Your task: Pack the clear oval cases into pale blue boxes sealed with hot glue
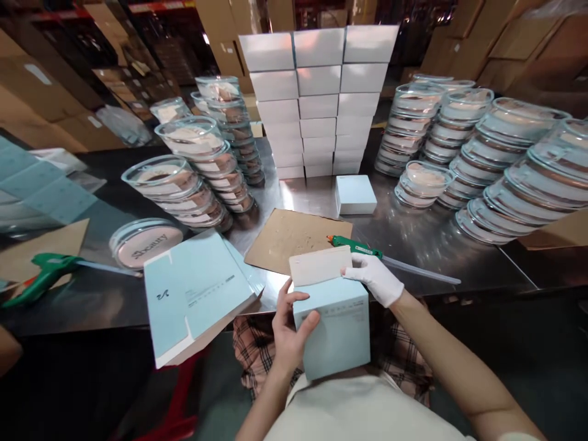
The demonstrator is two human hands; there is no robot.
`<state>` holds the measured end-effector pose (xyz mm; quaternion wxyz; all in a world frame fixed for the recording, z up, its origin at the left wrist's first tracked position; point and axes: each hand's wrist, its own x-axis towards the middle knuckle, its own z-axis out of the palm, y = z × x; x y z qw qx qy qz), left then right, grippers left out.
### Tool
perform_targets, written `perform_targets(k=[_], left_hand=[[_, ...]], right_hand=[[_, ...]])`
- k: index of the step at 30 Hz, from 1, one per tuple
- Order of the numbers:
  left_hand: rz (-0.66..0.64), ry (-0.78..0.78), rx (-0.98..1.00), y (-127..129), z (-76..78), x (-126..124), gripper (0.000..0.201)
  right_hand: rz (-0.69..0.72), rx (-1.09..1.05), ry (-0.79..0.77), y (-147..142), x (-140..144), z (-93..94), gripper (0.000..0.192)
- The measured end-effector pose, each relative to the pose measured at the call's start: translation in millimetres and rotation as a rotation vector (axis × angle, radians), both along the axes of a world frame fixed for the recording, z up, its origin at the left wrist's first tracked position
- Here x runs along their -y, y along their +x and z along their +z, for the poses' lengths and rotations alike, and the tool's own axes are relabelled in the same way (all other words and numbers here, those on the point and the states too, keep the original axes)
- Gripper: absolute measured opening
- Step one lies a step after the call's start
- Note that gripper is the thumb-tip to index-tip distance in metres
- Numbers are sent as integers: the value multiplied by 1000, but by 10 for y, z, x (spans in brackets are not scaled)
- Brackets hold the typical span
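A light-blue cardboard box (337,334) is tilted in front of my body at the table's front edge, its white end flap (316,266) raised. With bare fingers, my left hand (291,327) grips the box by its left side, thumb on the printed face. My right hand (372,275), in a white glove, pinches the right end of the flap. Just beyond the flap, a green glue gun (353,246) with an orange tip lies partly on a brown cardboard sheet (294,236). Flat light-blue box blanks (197,294) lie to the left, overhanging the table edge.
White boxes (316,101) stand stacked at the back, with one small box (356,195) in front. Round clear-lidded containers (197,171) are piled left and more containers (496,165) right. Another green glue gun (46,272) lies far left. A person's hand (7,355) shows at the left edge.
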<state>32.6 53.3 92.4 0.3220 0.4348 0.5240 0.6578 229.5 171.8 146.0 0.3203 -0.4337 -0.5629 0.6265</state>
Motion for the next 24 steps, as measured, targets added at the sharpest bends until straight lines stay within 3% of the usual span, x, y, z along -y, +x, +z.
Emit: perform_targets(k=[3,7,11,14,17,20,24], left_hand=[[-4,19,135,-23,-57,-23,46],[-45,119,186,-80,-52,-67,57],[-70,126,-31,-132,22,-72,28],[-98,115,-92,-149,42,-51,24],[-99,86,-74,-138,16,-35,25],[-83,74,-22,-107,-23,-41,24],[-65,47,5,-71,-41,-74,27]], right_hand=[[88,-47,171,76,4,-26,63],[487,-16,529,265,15,35,77],[561,148,768,250,48,82,48],[592,173,807,223,60,37,38],[562,123,810,236,85,-81,37],[373,22,804,232,164,-253,46],[141,-65,757,167,309,-439,27]])
